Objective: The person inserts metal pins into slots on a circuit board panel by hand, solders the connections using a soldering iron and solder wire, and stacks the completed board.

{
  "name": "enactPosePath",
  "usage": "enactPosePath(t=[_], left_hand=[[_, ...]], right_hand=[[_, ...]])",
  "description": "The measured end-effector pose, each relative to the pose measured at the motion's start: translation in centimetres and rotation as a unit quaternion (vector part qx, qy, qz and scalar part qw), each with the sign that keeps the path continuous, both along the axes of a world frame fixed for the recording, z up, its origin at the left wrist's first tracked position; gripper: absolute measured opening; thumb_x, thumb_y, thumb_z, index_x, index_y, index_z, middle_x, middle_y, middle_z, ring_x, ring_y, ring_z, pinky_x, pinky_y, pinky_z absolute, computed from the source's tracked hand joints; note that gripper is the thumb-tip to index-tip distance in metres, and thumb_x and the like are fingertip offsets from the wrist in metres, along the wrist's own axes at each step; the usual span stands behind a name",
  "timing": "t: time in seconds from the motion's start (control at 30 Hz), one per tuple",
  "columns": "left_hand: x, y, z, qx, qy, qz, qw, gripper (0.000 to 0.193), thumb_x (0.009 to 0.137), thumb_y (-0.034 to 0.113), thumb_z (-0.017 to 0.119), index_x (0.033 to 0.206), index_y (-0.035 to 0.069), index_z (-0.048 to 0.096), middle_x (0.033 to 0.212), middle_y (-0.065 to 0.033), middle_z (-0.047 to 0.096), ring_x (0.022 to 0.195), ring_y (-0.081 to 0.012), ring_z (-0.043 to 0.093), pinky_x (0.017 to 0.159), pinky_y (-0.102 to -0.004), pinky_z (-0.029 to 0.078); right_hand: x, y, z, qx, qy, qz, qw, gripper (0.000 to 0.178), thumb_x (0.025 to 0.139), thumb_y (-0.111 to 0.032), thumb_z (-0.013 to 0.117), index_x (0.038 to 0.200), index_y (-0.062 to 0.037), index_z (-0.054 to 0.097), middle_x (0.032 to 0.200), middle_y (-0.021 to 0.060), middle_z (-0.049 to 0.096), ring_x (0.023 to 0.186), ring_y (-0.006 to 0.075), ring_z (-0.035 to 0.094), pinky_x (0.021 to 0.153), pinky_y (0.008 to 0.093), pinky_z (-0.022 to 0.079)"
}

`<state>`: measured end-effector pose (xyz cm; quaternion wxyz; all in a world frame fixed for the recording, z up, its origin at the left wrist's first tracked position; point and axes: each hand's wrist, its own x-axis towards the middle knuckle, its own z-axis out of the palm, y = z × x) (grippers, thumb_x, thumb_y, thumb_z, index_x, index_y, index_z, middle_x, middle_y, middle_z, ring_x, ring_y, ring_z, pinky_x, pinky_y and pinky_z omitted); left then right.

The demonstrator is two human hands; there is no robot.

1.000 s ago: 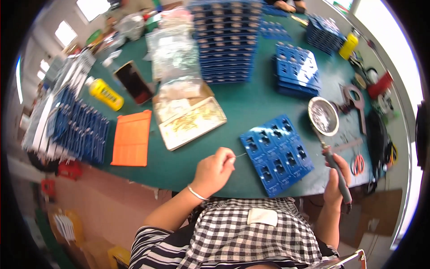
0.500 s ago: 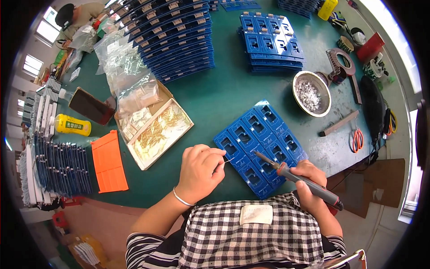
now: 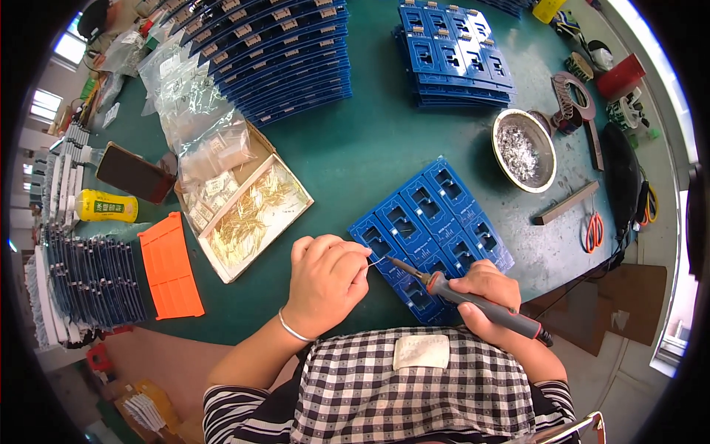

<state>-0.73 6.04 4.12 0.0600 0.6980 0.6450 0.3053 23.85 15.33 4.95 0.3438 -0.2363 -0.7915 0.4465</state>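
A blue circuit board panel [image 3: 436, 229] with several cut-out sections lies tilted on the green table before me. My left hand [image 3: 329, 280] is closed in a pinch at the panel's left edge, on a thin wire [image 3: 378, 262] that looks like solder. In my right hand [image 3: 488, 296] is a grey and red soldering iron [image 3: 488, 309], gripped by its handle. Its tip points left over the panel and meets or nearly meets the wire's end; I cannot tell whether it touches the board.
Left of the panel stands an open box [image 3: 251, 222] of small brass-coloured pins. An orange tray [image 3: 171, 266] and a yellow bottle [image 3: 107, 206] lie farther left. Stacked boards [image 3: 455, 59] stand at the back. To the right are a bowl of silvery scraps [image 3: 518, 152], a bar [image 3: 566, 202] and scissors [image 3: 594, 232].
My right hand has moved left with the soldering iron, bringing its tip toward the wire's end. My left hand keeps its pinch by the panel's edge. The whole view has shifted slightly.
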Motion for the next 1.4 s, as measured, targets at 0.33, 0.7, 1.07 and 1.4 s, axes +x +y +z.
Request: enactPosePath(t=[0.33, 0.7, 1.07, 1.4], left_hand=[[0.2, 0.0, 0.0, 0.007, 0.014, 0.003, 1.000, 0.018, 0.068, 0.003, 0.067, 0.079, 0.011, 0.055, 0.093, 0.0009, 0.066, 0.083, -0.0198, 0.057, 0.079, -0.0377, 0.034], [-0.5, 0.2, 0.5, -0.045, -0.045, -0.010, 0.998, 0.013, 0.070, 0.006, 0.066, 0.077, 0.011, 0.056, 0.092, 0.0024, 0.068, 0.085, -0.0193, 0.059, 0.081, -0.0373, 0.035], [-0.1, 0.0, 0.4, -0.033, -0.053, -0.007, 0.998, 0.015, 0.069, 0.004, 0.064, 0.078, 0.012, 0.055, 0.092, 0.0011, 0.068, 0.087, -0.0196, 0.059, 0.082, -0.0374, 0.034], [-0.3, -0.1, 1.0, -0.046, -0.079, -0.014, 0.996, 0.015, 0.070, 0.004, 0.065, 0.080, 0.011, 0.057, 0.093, 0.0001, 0.068, 0.087, -0.0211, 0.059, 0.083, -0.0369, 0.035]], right_hand=[[-0.2, 0.0, 0.0, -0.017, -0.012, 0.007, 1.000, 0.026, 0.073, -0.021, 0.071, 0.089, -0.0013, 0.069, 0.078, 0.0100, 0.067, 0.063, 0.0230, 0.057, 0.064, 0.0337, 0.044], [6.0, 6.9, 5.6, 0.211, -0.136, -0.143, 0.957, 0.034, 0.069, -0.012, 0.068, 0.102, -0.0021, 0.064, 0.083, 0.0104, 0.060, 0.072, 0.0270, 0.055, 0.067, 0.0348, 0.043], [5.3, 15.4, 9.6, 0.541, -0.510, 0.182, 0.643, 0.007, 0.068, -0.017, 0.061, 0.069, -0.0139, 0.055, 0.086, -0.0019, 0.055, 0.085, 0.0143, 0.053, 0.074, 0.0276, 0.042], [6.7, 13.9, 10.0, 0.358, -0.367, 0.112, 0.851, 0.011, 0.071, -0.014, 0.067, 0.082, -0.0137, 0.067, 0.086, 0.0008, 0.062, 0.083, 0.0200, 0.058, 0.075, 0.0335, 0.046]])
